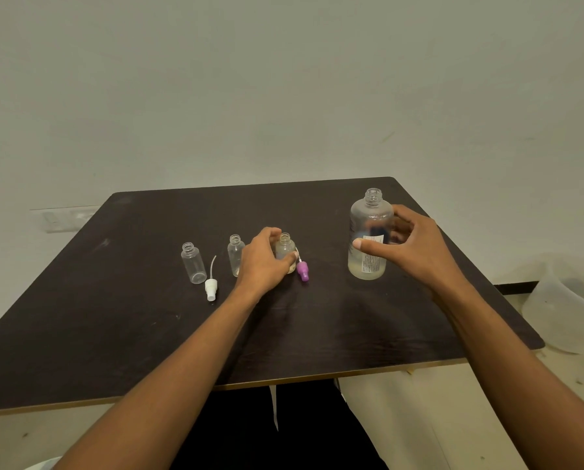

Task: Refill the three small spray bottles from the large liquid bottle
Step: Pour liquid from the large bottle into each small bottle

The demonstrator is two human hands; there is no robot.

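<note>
- Progress, judged: all three small bottles are standing uncapped and the large liquid bottle is standing open-necked, so the opening step is looking finished. Filling is looking barely begun, and recapping is remaining.
- Large liquid bottle: sitting upright on the dark table, inside the curl of the right fingers. It is showing only a shallow pale layer at its base.
- Right hand: fingers are curling round the far side of the large bottle while the thumb is lying across the label at the front. The span is wide and wrapping, not pinching. How firm the grip is I cannot tell.
- Tinted small bottle: standing upright within the left fingers. It is looking yellowish, possibly holding some liquid already, though the level is hidden.
- Left hand: fingers and thumb are curling closely round the tinted small bottle, steadying it on the table.
- Middle small bottle: standing just behind the left knuckles, partly hidden and appearing empty.
- End small bottle: standing well outside the left hand, clear and appearing empty.
- Purple spray cap: lying just beyond the left fingertips, beside the tinted bottle.
- White spray cap: lying with its dip tube beside the end bottle, apart from both hands.
- Third cap: not showing.
</note>
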